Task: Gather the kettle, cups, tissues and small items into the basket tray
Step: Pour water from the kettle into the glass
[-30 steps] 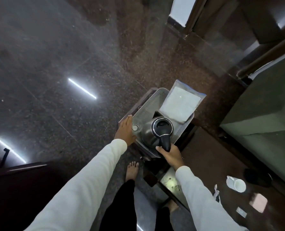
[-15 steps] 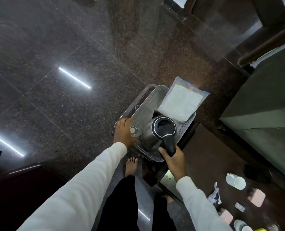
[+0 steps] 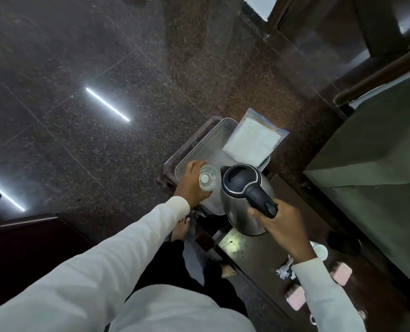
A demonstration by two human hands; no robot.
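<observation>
Steel kettle [image 3: 244, 202] hangs lifted at the near right corner of the basket tray [image 3: 200, 152], the right hand [image 3: 280, 226] with its fingers wrapped round the black handle. Just left, the left hand [image 3: 192, 184] grips a clear bottle [image 3: 208, 180] over the tray. Farther back, the tissue pack [image 3: 251, 140] lies across the tray's far end.

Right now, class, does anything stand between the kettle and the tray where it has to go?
Yes. The left hand holds a clear bottle over the tray's near end, right beside the kettle.
</observation>
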